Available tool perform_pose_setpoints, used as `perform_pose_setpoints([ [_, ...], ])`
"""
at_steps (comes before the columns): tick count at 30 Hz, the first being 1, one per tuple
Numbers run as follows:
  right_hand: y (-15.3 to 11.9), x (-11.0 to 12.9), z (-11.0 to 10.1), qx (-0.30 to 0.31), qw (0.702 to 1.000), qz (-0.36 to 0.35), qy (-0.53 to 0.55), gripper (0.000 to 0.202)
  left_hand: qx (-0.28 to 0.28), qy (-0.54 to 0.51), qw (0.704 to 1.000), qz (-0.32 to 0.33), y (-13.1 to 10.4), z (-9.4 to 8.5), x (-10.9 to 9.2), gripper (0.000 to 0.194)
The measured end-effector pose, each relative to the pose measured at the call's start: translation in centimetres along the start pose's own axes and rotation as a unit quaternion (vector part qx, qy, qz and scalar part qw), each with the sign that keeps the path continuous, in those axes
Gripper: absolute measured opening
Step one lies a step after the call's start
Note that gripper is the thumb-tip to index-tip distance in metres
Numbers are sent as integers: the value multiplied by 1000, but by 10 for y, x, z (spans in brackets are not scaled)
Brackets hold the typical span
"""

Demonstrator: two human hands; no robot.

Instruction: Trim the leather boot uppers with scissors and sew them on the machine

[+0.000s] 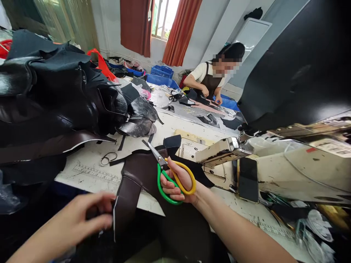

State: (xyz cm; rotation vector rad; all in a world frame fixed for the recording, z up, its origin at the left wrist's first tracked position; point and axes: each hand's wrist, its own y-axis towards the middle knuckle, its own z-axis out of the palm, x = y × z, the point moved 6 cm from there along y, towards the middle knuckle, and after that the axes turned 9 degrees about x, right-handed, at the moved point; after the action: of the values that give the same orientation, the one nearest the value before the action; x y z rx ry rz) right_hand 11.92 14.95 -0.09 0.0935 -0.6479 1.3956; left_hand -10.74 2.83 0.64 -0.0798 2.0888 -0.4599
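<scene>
Desk below, my right hand grips scissors that, slipping, could nick leather near my half-open, empty left hand.

Place: sewing workshop | sewing machine, scissors, piled dark panels, co-worker at worktable

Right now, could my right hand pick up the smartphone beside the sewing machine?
Probably not directly: the right hand is gripping the green-and-yellow-handled scissors, though nothing appears to cover the smartphone.

One head-worn view, forward and down, close above both hands.
</scene>
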Motion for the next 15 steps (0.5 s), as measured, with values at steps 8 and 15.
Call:
perform_pose_setpoints([
  [8, -5, -6, -11, 64, 997, -49, 4, 76, -152, -179, 966, -105, 52, 29, -36, 56],
  [15, -15, -26, -5, 103, 991, -74, -34, 73, -52, -332, 941, -25, 19, 72, -62, 41],
])
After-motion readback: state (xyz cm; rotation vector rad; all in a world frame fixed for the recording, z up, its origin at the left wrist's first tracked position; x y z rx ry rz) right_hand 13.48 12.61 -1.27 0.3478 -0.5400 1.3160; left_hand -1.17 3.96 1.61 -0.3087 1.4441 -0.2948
